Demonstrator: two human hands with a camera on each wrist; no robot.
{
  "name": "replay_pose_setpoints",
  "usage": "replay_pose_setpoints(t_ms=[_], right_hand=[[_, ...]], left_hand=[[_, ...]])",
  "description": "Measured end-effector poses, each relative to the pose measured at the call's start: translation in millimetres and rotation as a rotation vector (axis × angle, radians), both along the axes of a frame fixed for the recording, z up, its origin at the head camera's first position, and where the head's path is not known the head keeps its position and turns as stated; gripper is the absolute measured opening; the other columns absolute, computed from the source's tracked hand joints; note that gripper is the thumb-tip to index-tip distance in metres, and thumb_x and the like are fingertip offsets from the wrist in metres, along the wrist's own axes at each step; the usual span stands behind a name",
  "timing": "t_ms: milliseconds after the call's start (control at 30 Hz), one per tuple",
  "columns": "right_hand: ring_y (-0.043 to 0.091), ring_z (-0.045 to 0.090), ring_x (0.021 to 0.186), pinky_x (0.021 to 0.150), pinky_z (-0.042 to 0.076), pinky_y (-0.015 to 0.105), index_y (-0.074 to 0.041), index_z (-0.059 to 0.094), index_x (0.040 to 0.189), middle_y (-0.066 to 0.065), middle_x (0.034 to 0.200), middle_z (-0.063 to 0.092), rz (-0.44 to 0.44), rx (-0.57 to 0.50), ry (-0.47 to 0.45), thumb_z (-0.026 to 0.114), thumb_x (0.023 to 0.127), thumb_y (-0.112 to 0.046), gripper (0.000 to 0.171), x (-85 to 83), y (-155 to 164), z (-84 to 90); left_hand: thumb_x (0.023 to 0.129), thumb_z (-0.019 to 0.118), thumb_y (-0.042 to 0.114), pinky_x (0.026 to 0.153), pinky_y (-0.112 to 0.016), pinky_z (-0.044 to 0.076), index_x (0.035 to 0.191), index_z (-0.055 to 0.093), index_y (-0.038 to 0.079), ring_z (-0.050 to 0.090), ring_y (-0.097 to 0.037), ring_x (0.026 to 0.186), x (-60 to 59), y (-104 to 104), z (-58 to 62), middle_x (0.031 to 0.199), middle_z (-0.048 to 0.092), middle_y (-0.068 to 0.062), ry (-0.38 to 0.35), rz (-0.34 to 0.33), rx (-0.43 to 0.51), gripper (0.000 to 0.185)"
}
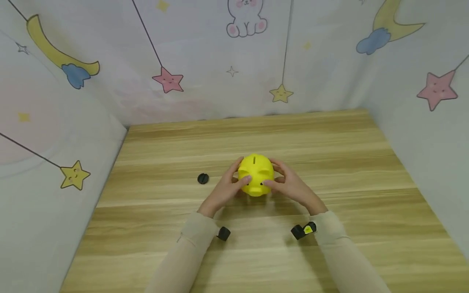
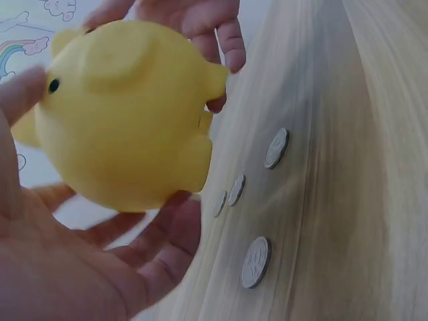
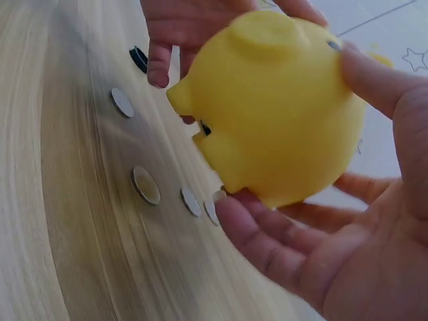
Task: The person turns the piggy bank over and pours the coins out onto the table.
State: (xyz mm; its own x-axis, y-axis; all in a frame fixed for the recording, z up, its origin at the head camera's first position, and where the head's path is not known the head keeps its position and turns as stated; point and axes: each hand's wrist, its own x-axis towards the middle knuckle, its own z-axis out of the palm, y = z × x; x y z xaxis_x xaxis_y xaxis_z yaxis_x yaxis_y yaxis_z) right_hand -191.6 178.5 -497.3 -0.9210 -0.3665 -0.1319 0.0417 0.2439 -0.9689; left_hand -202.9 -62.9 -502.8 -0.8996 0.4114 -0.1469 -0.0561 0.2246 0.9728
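A yellow piggy bank (image 1: 256, 169) is held between both hands, snout toward me and coin slot on top. My left hand (image 1: 226, 189) grips its left side, thumb on the face near an eye and fingers curled around and below. On the opposite side my right hand (image 1: 293, 186) holds it the same way. Both wrist views show the bank raised off the wooden table. Several coins, among them a silver one (image 2: 256, 262) and one with a golden middle (image 3: 146, 185), lie on the wood beneath; the head view hides them.
A round black cap (image 1: 203, 178) lies on the wooden table (image 1: 154, 228) left of the hands. Pale cloth walls with printed stars (image 1: 169, 80) and moons border the table at the back and sides. Black wrist cameras (image 1: 224, 233) hang at the sleeves.
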Motion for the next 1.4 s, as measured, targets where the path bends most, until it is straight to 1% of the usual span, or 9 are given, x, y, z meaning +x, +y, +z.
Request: replay_pose_setpoints(t_ms=[100, 133, 300, 367, 533, 733, 933, 1167, 1400], right_hand=[[0.041, 0.056, 0.119, 0.091, 0.052, 0.047, -0.016, 0.021, 0.157, 0.016, 0.16, 0.02, 0.036, -0.067, 0.065, 0.082, 0.084, -0.015, 0.096, 0.4, 3.6, -1.8], [0.043, 0.054, 0.121, 0.092, 0.052, 0.047, -0.015, 0.021, 0.157, 0.015, 0.16, 0.019, 0.042, -0.092, 0.08, 0.084, 0.081, -0.01, 0.099, 0.6, 4.3, -2.4], [0.045, 0.049, 0.126, 0.095, 0.05, 0.045, -0.011, 0.02, 0.157, 0.012, 0.161, 0.016, 0.058, -0.192, 0.107, 0.084, 0.075, 0.005, 0.106, 1.1, 4.5, -5.2], [0.044, 0.049, 0.125, 0.096, 0.05, 0.044, -0.012, 0.021, 0.157, 0.011, 0.161, 0.016, 0.063, -0.204, 0.109, 0.084, 0.075, 0.006, 0.106, 1.4, 4.4, -4.7], [0.043, 0.049, 0.126, 0.097, 0.049, 0.042, -0.015, 0.021, 0.158, 0.011, 0.161, 0.015, 0.075, -0.201, 0.108, 0.083, 0.076, 0.006, 0.104, 1.4, 4.9, -1.9], [0.044, 0.046, 0.129, 0.1, 0.046, 0.046, -0.017, 0.02, 0.159, 0.01, 0.162, 0.013, 0.087, -0.201, 0.097, 0.082, 0.077, 0.005, 0.105, 1.0, 4.7, 0.0], [0.045, 0.042, 0.133, 0.103, 0.042, 0.047, -0.014, 0.017, 0.159, 0.011, 0.162, 0.011, 0.114, -0.216, 0.127, 0.077, 0.079, 0.01, 0.103, 2.0, 6.0, -3.1], [0.043, 0.038, 0.136, 0.105, 0.04, 0.037, -0.009, 0.015, 0.155, 0.014, 0.16, 0.008, 0.133, -0.224, 0.236, 0.071, 0.08, 0.019, 0.099, 3.0, 4.3, -6.0], [0.04, 0.036, 0.138, 0.11, 0.031, 0.045, -0.014, 0.015, 0.155, 0.009, 0.162, 0.01, 0.108, -0.182, 0.309, 0.068, 0.08, 0.022, 0.099, 4.4, -0.2, -12.6]], left_hand=[[0.086, 0.079, 0.036, 0.087, -0.045, 0.053, 0.157, 0.027, 0.031, 0.055, -0.029, 0.113, 1.0, -3.4, -1.5, 0.153, 0.031, 0.0, 0.072, -0.011, 0.027, 0.089], [0.084, 0.081, 0.03, 0.088, -0.045, 0.053, 0.157, 0.028, 0.03, 0.053, -0.031, 0.116, 2.9, -3.7, 2.7, 0.153, 0.031, 0.0, 0.084, -0.017, 0.029, 0.091], [0.078, 0.087, 0.017, 0.091, -0.044, 0.05, 0.154, 0.031, 0.034, 0.048, -0.032, 0.122, 3.9, -3.1, 2.9, 0.154, 0.028, 0.004, 0.133, -0.015, 0.056, 0.096], [0.077, 0.087, 0.016, 0.092, -0.047, 0.049, 0.154, 0.032, 0.034, 0.048, -0.032, 0.123, 2.0, -3.2, -1.3, 0.155, 0.028, 0.005, 0.147, -0.014, 0.067, 0.096], [0.08, 0.085, 0.016, 0.095, -0.051, 0.047, 0.155, 0.029, 0.029, 0.046, -0.034, 0.124, 1.9, -3.9, -0.5, 0.156, 0.026, 0.002, 0.152, -0.035, 0.075, 0.094], [0.081, 0.084, 0.017, 0.093, -0.051, 0.048, 0.154, 0.029, 0.029, 0.046, -0.032, 0.121, 1.9, -4.8, -1.6, 0.154, 0.027, 0.003, 0.159, -0.03, 0.086, 0.092], [0.077, 0.087, 0.011, 0.09, -0.049, 0.05, 0.152, 0.032, 0.027, 0.049, -0.032, 0.119, 2.7, -5.0, -4.6, 0.15, 0.033, 0.002, 0.188, -0.026, 0.127, 0.095], [0.074, 0.086, 0.0, 0.095, -0.046, 0.049, 0.151, 0.034, 0.025, 0.045, -0.032, 0.127, 2.6, -3.9, -4.6, 0.152, 0.032, 0.001, 0.286, -0.046, 0.158, 0.096], [0.077, 0.08, -0.01, 0.1, -0.05, 0.044, 0.151, 0.031, 0.021, 0.037, -0.033, 0.135, 2.6, -3.1, -10.4, 0.158, 0.024, 0.0, 0.38, -0.075, 0.179, 0.094]])
